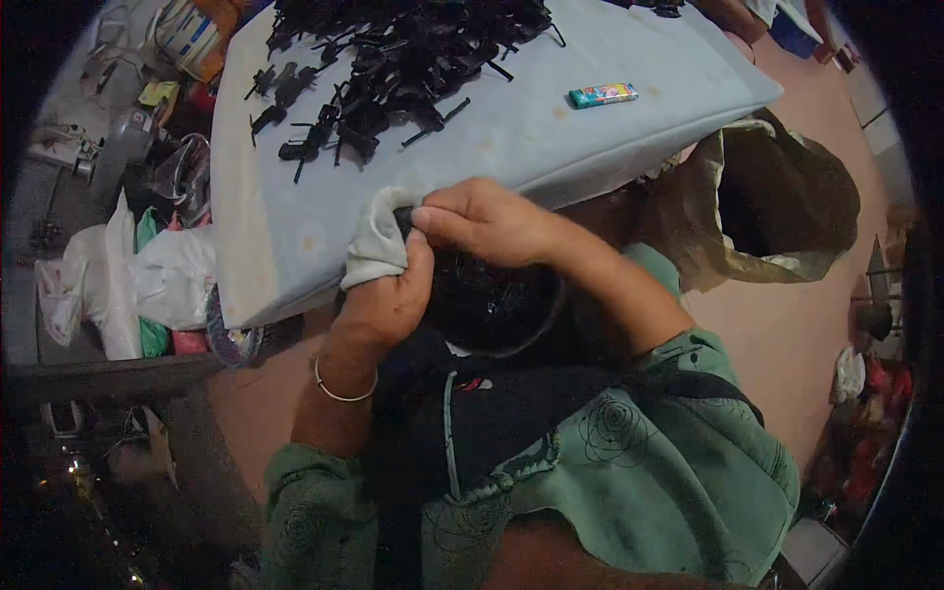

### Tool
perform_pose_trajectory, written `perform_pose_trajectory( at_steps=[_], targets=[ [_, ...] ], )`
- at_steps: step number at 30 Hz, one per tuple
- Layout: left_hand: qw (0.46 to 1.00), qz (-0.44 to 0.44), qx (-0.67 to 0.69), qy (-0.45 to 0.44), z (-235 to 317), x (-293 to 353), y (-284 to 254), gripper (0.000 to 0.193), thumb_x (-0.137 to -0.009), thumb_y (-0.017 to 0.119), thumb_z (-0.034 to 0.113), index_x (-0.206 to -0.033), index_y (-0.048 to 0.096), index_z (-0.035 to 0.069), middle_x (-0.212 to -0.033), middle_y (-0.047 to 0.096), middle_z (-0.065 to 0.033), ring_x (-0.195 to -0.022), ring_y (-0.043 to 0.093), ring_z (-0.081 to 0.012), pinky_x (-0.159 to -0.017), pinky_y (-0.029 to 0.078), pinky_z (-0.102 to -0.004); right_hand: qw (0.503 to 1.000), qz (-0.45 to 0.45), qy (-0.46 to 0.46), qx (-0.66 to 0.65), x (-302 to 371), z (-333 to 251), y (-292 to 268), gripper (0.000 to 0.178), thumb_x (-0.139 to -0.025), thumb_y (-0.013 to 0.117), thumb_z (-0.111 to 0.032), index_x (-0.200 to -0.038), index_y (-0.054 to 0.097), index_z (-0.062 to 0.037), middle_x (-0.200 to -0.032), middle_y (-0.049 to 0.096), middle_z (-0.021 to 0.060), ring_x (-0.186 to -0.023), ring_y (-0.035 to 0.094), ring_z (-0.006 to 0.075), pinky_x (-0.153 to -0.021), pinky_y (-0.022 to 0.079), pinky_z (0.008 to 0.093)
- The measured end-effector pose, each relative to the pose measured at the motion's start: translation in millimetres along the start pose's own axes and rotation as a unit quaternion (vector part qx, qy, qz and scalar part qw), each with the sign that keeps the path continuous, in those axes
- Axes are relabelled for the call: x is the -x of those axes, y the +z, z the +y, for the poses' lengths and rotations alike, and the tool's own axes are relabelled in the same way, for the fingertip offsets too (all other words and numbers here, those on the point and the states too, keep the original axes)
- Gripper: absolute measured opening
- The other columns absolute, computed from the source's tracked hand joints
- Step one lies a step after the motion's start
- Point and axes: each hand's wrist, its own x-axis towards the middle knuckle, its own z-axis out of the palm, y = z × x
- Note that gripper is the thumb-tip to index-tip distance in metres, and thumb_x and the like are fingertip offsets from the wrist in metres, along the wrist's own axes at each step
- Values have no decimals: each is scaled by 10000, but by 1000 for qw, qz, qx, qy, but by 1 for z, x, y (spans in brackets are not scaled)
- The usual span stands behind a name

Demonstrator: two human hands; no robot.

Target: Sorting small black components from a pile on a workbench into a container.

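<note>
My two hands meet just over the near edge of a table with a pale cover (531, 138). A whitish cloth (377, 244) wraps the fingers of my left hand (385, 313), whose thumb presses on a small black part (404, 218). Closed from the other side, my right hand (497, 224) pinches the same part between thumb and fingers. Most of that part is hidden by the cloth and fingers. On the table beyond lies a heap of black plastic parts (393, 74), several with thin stems. Below my hands is a round black basin (497, 310).
A small colourful packet (603, 94) lies on the table to the right of the heap. An open brown sack (708, 216) stands on the floor at right. White plastic bags (175, 275) and clutter crowd the left side, along a dark ledge (108, 379).
</note>
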Motion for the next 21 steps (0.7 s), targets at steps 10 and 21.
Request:
perform_pose_trajectory(
  at_steps=[10, 21],
  targets=[
    [998, -52, 35, -12, -7, -2, -9, 256, -814, 532, 111, -1042, 513, -5, -941, 565, -139, -849, 549, -225, -766, 425, -320, 807, 154, -14, 569, -31, 14, -53, 181, -709, 556, -174, -847, 515, -65, -655, 564, 125, -646, 569, 325, -543, 445, 411],
    [995, 56, -67, 51, -15, -27, 2, 243, -809, 534, 96, -1029, 498, -1, -871, 568, -121, -812, 555, -221, -735, 439, -325, 863, 27, -234, 446, 9, -6, -18, 228, -639, 606, -56, -837, 493, -49, -697, 522, 102, -632, 551, 303, -531, 443, 385]
  ],
)
